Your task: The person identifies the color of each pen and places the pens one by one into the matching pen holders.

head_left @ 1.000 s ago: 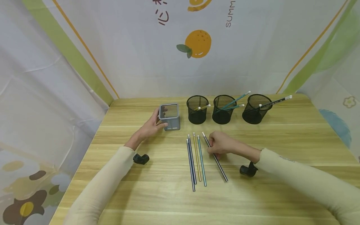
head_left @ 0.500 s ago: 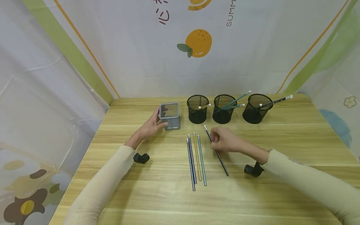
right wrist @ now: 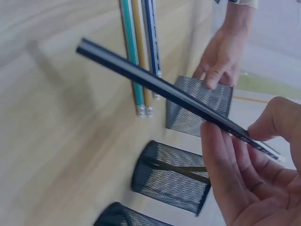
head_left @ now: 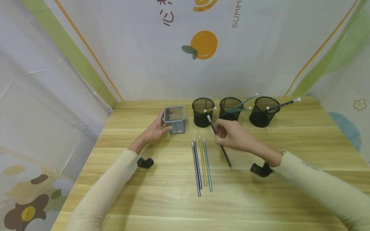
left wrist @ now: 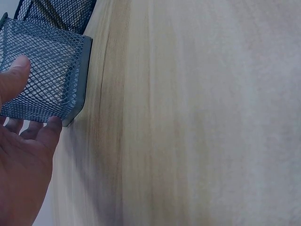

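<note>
My left hand [head_left: 154, 131] holds a grey square mesh pen holder [head_left: 177, 127] at the table's back left, thumb on its front and fingers behind it. In the left wrist view the thumb lies across the mesh of this pen holder [left wrist: 51, 70]. My right hand [head_left: 234, 136] pinches a black pencil [right wrist: 155, 86] between thumb and fingers, white eraser end up and away from me. In the right wrist view the pencil's other end is off the tabletop. Left of this hand lie two dark blue pencils [head_left: 198, 170], a gold pencil [head_left: 203, 162] and a teal pencil [head_left: 207, 165].
Three round black mesh cups stand in a row at the back: the left cup [head_left: 202, 121] with gold pencils, the middle cup [head_left: 226, 116] with teal pencils, the right cup [head_left: 258, 118], tilted, with black pencils. A printed white curtain [head_left: 144, 64] hangs behind the table.
My right hand has lifted the black pencil off the table and moved it away from me, towards the back cups. The left hand and the grey pen holder have stayed in place.
</note>
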{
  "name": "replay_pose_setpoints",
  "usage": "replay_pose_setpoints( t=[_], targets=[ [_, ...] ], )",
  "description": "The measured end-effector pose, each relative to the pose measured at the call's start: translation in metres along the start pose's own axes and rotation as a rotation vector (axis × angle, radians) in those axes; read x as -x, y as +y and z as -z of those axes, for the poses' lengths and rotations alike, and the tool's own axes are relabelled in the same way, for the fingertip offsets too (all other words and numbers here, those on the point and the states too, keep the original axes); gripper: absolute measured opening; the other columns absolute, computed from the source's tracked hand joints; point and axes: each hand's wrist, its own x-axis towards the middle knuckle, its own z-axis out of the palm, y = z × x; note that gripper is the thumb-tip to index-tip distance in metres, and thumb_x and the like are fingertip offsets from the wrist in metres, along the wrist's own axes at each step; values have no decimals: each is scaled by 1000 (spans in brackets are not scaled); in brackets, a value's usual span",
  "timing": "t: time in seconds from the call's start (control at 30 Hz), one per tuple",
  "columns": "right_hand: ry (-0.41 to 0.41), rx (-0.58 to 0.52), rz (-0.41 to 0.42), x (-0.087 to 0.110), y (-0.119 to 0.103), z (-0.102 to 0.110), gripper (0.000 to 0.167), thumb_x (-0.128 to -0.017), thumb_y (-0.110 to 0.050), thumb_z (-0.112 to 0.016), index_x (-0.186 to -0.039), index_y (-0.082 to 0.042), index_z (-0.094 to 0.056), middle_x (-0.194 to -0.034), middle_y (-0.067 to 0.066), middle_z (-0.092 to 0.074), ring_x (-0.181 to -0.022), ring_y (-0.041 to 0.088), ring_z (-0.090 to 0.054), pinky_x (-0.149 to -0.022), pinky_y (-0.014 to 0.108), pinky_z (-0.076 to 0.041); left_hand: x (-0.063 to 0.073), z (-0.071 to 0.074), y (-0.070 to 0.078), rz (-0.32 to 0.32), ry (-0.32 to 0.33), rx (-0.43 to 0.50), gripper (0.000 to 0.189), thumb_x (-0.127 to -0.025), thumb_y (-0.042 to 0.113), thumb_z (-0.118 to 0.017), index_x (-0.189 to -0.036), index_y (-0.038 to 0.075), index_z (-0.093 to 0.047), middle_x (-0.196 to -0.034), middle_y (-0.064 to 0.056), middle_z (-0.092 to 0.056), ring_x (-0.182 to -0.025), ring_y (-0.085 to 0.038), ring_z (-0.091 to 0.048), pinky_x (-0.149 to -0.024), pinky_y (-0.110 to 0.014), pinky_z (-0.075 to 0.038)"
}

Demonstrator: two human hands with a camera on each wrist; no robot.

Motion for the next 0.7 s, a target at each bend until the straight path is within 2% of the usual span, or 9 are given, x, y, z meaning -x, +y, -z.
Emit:
replay_pose_setpoints(
  t=[0.3, 0.53, 0.7],
  targets=[
    [71, 11, 78, -7, -18, -5, 16, -88, 2, -66, -97, -9, -59, -81, -5, -60, -73, 10, -60, -60, 30, -52, -1, -2, 1, -6, 10, -4, 70, -101, -5, -56, -158, 8, -16, -158, -23, -24, -149, -36, -19, -120, -49, -18],
    [178, 96, 297, -16, -22, -16, 20, -86, 7, -66, -97, -8, -57, -86, -2, -56, -77, 10, -59, -60, 25, -54, 0, -2, 1, -10, 14, -3, 71, -101, -6, -56, -158, 7, -15, -158, -24, -23, -149, -37, -19, -120, -51, -18],
    [213, 101, 407, -22, -24, -23, 25, -85, 10, -64, -101, -8, -58, -89, 0, -54, -78, 11, -60, -61, 25, -56, 0, -2, 2, -9, 16, -6, 71, -101, -6, -56, -158, 6, -15, -158, -23, -23, -149, -38, -20, -120, -50, -19]
  ],
)
